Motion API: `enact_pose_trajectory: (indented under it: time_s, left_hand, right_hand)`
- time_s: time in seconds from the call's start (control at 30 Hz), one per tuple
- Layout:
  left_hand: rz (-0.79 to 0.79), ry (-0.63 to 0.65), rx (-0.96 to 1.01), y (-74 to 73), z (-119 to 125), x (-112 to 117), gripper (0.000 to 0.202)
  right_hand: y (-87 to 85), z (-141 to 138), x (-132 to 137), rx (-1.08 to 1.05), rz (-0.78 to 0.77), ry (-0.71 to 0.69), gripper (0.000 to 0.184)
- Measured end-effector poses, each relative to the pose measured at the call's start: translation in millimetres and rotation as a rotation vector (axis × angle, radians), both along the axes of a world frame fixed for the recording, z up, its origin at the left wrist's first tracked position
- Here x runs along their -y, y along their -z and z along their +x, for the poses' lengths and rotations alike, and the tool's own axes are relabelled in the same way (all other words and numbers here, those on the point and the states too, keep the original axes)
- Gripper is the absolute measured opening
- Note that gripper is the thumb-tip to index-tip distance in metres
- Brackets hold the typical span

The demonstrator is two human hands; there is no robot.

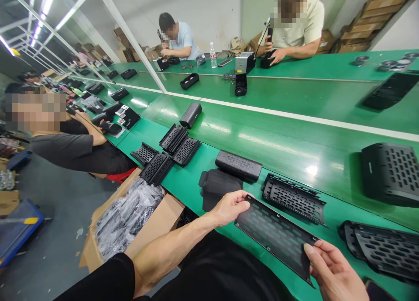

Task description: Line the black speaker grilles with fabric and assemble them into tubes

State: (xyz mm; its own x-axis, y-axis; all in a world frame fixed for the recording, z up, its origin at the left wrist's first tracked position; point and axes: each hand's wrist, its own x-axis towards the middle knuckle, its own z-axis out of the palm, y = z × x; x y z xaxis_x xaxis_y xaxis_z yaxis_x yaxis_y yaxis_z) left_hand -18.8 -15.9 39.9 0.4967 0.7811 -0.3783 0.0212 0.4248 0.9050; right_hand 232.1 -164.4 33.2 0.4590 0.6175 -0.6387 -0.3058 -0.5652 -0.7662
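Observation:
Between my two hands is a black speaker grille panel (275, 237), curved and slotted, with thin dark mesh showing over its slots. My left hand (231, 208) pinches its upper left corner between thumb and fingers. At the right end, my right hand (332, 266) grips the edge with the thumb on top. A pile of black mesh sheets (221, 187) lies on the green bench just beyond my left hand. Behind the held panel rests a stack of slotted grille panels (293, 198), and more grille panels (386, 248) lie at the right.
Stacked grille panels (157, 165) sit further left on the bench. A cardboard box (157, 231) of plastic-wrapped parts stands below the bench edge. Black speaker housings (238, 165) lie along the green conveyor belt (281, 139). A co-worker (65, 143) sits at left, with others across.

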Motion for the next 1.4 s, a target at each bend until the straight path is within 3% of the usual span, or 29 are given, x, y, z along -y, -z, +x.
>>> enact_pose_trajectory:
  time_s: [0.33, 0.5, 0.83, 0.97, 1.07, 1.2, 1.4]
  left_hand:
    - [-0.016, 0.019, 0.026, -2.0, -2, -1, 0.055]
    - [-0.018, 0.014, 0.056, -1.4, -2, -1, 0.053]
    - [0.025, 0.169, 0.083, -27.7, -16, -9, 0.064]
    - [0.034, 0.169, 0.132, -31.5, -15, -9, 0.061]
    - [0.047, 0.166, 0.156, -34.8, -13, -7, 0.058]
    - [0.095, 0.179, 0.097, -40.2, -10, -5, 0.056]
    - [0.152, 0.199, 0.065, -42.7, -5, -4, 0.052]
  right_hand:
    - [11.1, 1, 15, 0.033, 0.018, 0.003, 0.068]
    - [8.2, 1, 16, 0.048, 0.034, 0.005, 0.067]
    - [-11.1, -3, 17, 0.164, 0.005, 0.025, 0.075]
    - [-16.1, -5, 13, 0.164, 0.026, 0.004, 0.086]
    - [-23.5, -12, 6, 0.129, 0.039, -0.027, 0.104]
    - [-29.1, -27, -7, 0.053, -0.048, -0.026, 0.125]
    - [-12.3, -35, -14, 0.101, 0.013, -0.074, 0.119]
